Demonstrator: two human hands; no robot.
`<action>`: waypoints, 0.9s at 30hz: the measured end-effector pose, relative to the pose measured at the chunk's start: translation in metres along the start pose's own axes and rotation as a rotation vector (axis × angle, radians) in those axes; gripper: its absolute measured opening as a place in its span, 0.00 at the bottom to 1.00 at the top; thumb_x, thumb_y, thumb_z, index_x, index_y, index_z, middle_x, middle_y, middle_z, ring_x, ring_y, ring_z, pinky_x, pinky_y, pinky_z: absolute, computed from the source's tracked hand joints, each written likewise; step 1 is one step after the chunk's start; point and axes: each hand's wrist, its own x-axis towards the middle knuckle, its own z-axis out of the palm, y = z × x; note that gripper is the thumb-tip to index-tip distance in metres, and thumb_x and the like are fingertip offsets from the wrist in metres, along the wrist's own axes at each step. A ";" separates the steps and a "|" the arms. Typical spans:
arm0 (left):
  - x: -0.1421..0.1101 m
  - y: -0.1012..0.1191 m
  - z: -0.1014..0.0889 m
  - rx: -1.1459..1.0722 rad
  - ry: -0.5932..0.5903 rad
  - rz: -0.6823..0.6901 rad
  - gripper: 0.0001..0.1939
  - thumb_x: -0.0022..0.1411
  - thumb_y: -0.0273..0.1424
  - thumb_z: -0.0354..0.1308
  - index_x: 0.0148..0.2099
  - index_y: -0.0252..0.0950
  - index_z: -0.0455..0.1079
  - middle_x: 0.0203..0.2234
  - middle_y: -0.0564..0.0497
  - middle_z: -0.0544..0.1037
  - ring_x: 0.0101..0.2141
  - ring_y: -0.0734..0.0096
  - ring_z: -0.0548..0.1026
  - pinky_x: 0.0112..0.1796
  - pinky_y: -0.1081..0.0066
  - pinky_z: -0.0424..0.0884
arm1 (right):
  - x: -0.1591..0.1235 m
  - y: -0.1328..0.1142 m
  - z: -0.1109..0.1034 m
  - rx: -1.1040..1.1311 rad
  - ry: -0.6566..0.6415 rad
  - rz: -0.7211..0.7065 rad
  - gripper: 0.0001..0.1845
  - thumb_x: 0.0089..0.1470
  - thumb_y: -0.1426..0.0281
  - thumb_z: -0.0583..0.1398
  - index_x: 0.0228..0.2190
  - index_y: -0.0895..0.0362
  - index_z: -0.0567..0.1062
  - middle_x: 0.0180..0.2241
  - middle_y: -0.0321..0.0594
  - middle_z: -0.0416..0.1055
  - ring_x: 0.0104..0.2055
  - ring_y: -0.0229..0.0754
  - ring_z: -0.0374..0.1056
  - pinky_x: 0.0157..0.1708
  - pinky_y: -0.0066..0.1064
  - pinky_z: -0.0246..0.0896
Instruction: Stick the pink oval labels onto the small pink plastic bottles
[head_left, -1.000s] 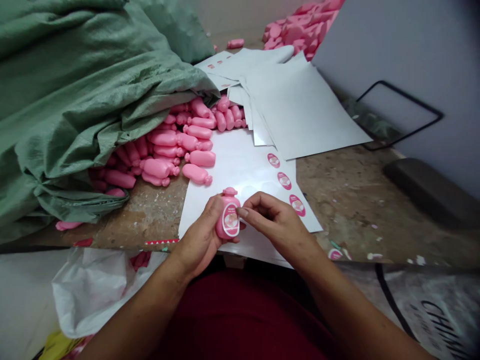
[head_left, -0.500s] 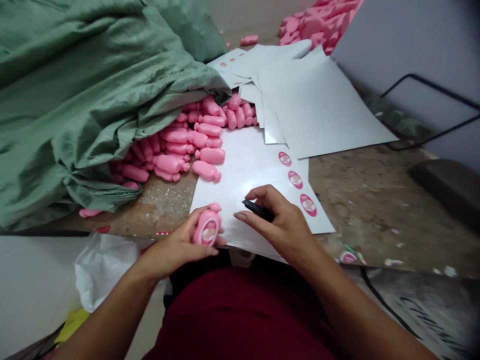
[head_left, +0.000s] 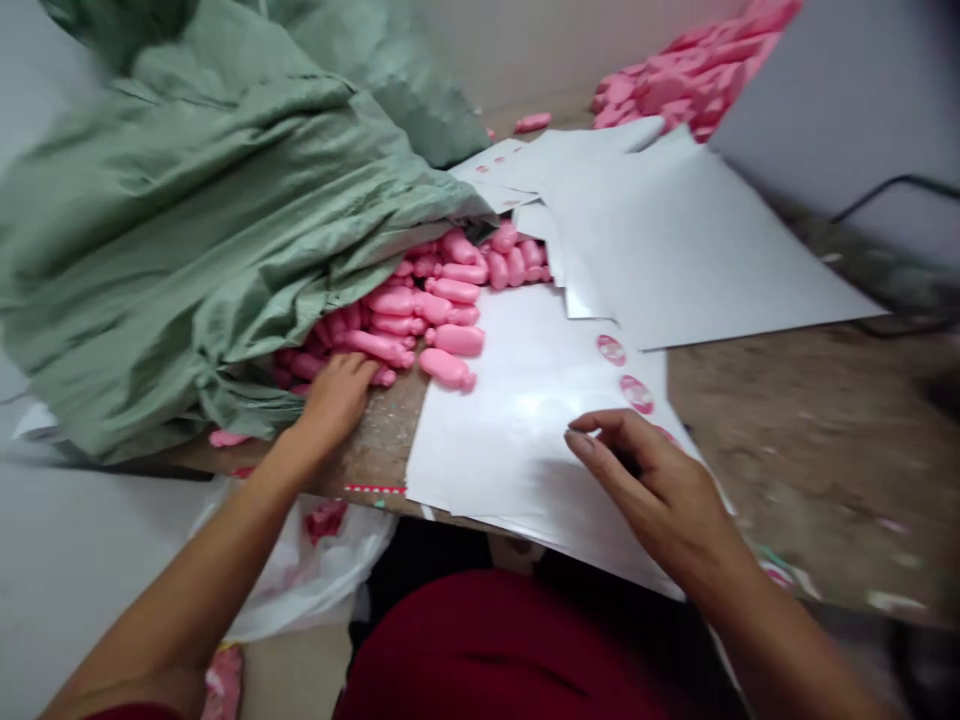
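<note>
Head view: a big green woven sack (head_left: 187, 200) lies on the left of my rough work table (head_left: 802, 450). A pink heap (head_left: 690, 80) sits far off on the right. Loose white sheets (head_left: 697, 240) lie at the far side. Nearer me is a white sticker sheet (head_left: 525, 430) with round pink labels (head_left: 636, 394) along its right edge. Pink plastic bottles (head_left: 405, 305) spill out of the sack, between it and the sheet. My left hand (head_left: 337, 400) is at the near edge of those bottles. Its fingers are together, and I cannot tell if they grip one. My right hand (head_left: 652, 490) is over the sheet, its fingers bent and a bit apart, and I cannot tell if they hold anything. I seem to be reaching for a bottle. To lift one, my fingers need to close around it.
</note>
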 end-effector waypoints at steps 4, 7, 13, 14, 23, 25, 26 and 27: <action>0.010 0.006 0.001 0.047 0.029 -0.011 0.19 0.64 0.27 0.47 0.54 0.34 0.71 0.50 0.37 0.75 0.53 0.43 0.69 0.54 0.47 0.62 | 0.005 0.019 -0.035 0.142 0.210 0.140 0.15 0.59 0.52 0.59 0.33 0.52 0.71 0.23 0.32 0.61 0.24 0.37 0.56 0.24 0.31 0.52; 0.001 0.017 -0.006 0.082 0.013 -0.047 0.19 0.69 0.35 0.45 0.56 0.35 0.67 0.50 0.41 0.73 0.49 0.49 0.72 0.49 0.54 0.67 | 0.011 0.037 -0.051 0.299 0.381 0.238 0.17 0.55 0.51 0.61 0.31 0.51 0.68 0.21 0.29 0.58 0.21 0.35 0.52 0.21 0.29 0.47; -0.013 0.072 0.000 -0.643 0.130 -0.096 0.17 0.62 0.42 0.60 0.51 0.41 0.70 0.46 0.51 0.76 0.46 0.58 0.73 0.49 0.62 0.67 | 0.002 0.030 -0.033 0.547 0.201 0.345 0.21 0.50 0.48 0.64 0.29 0.52 0.67 0.20 0.28 0.58 0.21 0.34 0.52 0.21 0.27 0.46; -0.013 0.086 0.005 -0.864 0.095 -0.113 0.18 0.61 0.42 0.61 0.51 0.41 0.70 0.44 0.52 0.77 0.45 0.60 0.73 0.47 0.64 0.68 | -0.002 0.024 -0.028 0.583 0.140 0.359 0.21 0.51 0.49 0.64 0.30 0.53 0.68 0.21 0.28 0.58 0.21 0.34 0.52 0.21 0.27 0.46; -0.002 0.156 0.047 -1.468 -0.188 -0.125 0.25 0.60 0.43 0.63 0.56 0.39 0.69 0.46 0.47 0.77 0.48 0.61 0.76 0.53 0.62 0.67 | -0.009 0.026 -0.038 0.524 0.200 0.346 0.19 0.52 0.51 0.63 0.29 0.53 0.69 0.21 0.28 0.58 0.21 0.33 0.50 0.21 0.27 0.45; -0.004 0.145 0.051 -1.413 -0.138 -0.154 0.26 0.60 0.44 0.63 0.57 0.39 0.68 0.46 0.46 0.78 0.49 0.61 0.76 0.53 0.62 0.66 | -0.010 0.029 -0.040 0.448 0.197 0.319 0.17 0.53 0.52 0.62 0.29 0.53 0.69 0.22 0.29 0.58 0.22 0.34 0.52 0.22 0.28 0.46; -0.005 0.139 0.051 -1.413 -0.113 -0.172 0.26 0.61 0.44 0.63 0.58 0.39 0.67 0.46 0.46 0.78 0.48 0.61 0.76 0.53 0.62 0.67 | -0.011 0.029 -0.040 0.385 0.167 0.298 0.16 0.54 0.53 0.61 0.30 0.53 0.69 0.22 0.30 0.60 0.23 0.35 0.54 0.23 0.28 0.48; -0.006 0.135 0.051 -1.424 -0.088 -0.190 0.27 0.61 0.44 0.63 0.58 0.39 0.67 0.45 0.46 0.79 0.48 0.62 0.76 0.52 0.62 0.67 | -0.013 0.029 -0.039 0.306 0.134 0.273 0.15 0.56 0.54 0.60 0.30 0.53 0.69 0.23 0.31 0.62 0.24 0.36 0.56 0.24 0.29 0.50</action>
